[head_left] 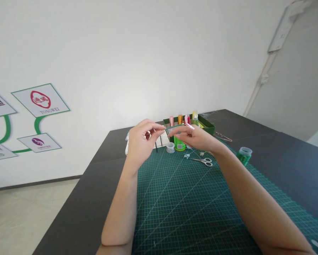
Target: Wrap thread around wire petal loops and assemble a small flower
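Above the far part of the green cutting mat, my left hand pinches one end of a thin green stem between thumb and fingertips. The stem runs rightward, with a small pinkish-white piece at its far end, over the back of my right hand. My right fingers are bent and close together just under the stem; whatever they pinch is too small or hidden to make out. Beyond and below the hands are a bright green container and a small clear spool.
Scissors lie on the mat beside small pale pieces. A dark green box of coloured thread spools stands behind. A green jar is at right, with tweezers or pliers farther back. The black table meets a white wall.
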A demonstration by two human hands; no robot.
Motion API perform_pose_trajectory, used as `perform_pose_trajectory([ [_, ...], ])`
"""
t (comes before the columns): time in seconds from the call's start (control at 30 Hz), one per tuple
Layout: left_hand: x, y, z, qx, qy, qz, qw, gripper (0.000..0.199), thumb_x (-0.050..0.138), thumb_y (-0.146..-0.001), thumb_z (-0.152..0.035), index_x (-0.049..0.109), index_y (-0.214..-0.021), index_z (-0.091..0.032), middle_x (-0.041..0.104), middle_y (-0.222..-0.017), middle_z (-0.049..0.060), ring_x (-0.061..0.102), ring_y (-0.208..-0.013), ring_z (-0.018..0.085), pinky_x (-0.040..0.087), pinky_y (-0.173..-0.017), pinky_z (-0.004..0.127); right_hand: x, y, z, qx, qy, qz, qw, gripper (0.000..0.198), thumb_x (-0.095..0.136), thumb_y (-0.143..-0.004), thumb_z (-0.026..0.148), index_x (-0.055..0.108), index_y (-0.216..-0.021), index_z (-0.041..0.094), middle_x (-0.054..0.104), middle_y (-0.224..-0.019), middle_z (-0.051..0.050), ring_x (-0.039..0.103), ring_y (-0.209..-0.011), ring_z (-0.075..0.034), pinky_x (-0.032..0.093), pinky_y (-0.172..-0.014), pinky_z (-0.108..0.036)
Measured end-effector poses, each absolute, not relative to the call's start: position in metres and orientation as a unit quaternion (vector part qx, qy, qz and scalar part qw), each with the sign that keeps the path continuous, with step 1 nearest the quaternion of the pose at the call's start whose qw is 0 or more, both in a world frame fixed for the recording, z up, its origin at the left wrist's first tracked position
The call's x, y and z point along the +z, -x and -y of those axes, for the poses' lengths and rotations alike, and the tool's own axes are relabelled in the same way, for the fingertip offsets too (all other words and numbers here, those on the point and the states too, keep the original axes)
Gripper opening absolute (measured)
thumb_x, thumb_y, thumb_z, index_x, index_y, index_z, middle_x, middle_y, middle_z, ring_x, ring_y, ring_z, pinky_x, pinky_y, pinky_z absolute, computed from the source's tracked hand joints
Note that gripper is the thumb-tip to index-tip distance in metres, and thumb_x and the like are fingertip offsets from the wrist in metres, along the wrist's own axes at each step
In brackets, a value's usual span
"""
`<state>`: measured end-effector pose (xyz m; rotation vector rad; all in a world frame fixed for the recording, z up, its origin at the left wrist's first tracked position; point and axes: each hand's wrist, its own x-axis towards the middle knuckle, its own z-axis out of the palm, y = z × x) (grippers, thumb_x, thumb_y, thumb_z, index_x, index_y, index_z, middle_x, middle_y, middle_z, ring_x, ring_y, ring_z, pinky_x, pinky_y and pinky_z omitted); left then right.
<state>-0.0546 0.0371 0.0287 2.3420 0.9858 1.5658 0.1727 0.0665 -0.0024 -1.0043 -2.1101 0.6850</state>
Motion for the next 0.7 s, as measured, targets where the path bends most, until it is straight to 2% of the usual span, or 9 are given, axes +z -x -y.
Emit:
perform_pose_trajectory([
  [0.37, 0.024, 0.057, -0.047, 0.540, -0.761, -0.358, 0.032, 0.010, 0.069, -0.089, -0.017, 0.077, -0.086, -0.023, 0.074, -0.086, 0.001, 0.061, -0.071, 0.014, 0.049, -0.065, 0.030, 0.012, -0.170, -0.050, 0.269, 0.357, 0.851, 0.275, 0.030, 0.052, -0.096, 0.022, 0.079, -0.108, 0.018, 0.035, -0.049, 0.008, 0.027, -0.044, -0.009, 0.019, -0.046, -0.026],
  [0.53, 0.022, 0.056, -0.050, 0.536, -0.761, -0.365, 0.014, 0.011, 0.069, -0.089, -0.015, 0.076, -0.086, -0.023, 0.073, -0.085, 0.001, 0.061, -0.070, 0.014, 0.049, -0.068, 0.030, 0.016, -0.171, -0.041, 0.277, 0.342, 0.862, 0.253, 0.032, 0.051, -0.099, 0.024, 0.079, -0.112, 0.017, 0.038, -0.053, 0.007, 0.027, -0.045, -0.009, 0.019, -0.045, -0.026],
  [0.7, 0.019, 0.050, -0.052, 0.518, -0.772, -0.369, 0.000, 0.012, 0.067, -0.090, -0.016, 0.075, -0.086, -0.023, 0.072, -0.082, 0.001, 0.060, -0.070, 0.014, 0.049, -0.067, 0.030, 0.016, -0.170, -0.035, 0.273, 0.310, 0.876, 0.249, 0.033, 0.050, -0.100, 0.023, 0.078, -0.116, 0.017, 0.034, -0.051, 0.008, 0.026, -0.044, -0.009, 0.019, -0.046, -0.026],
])
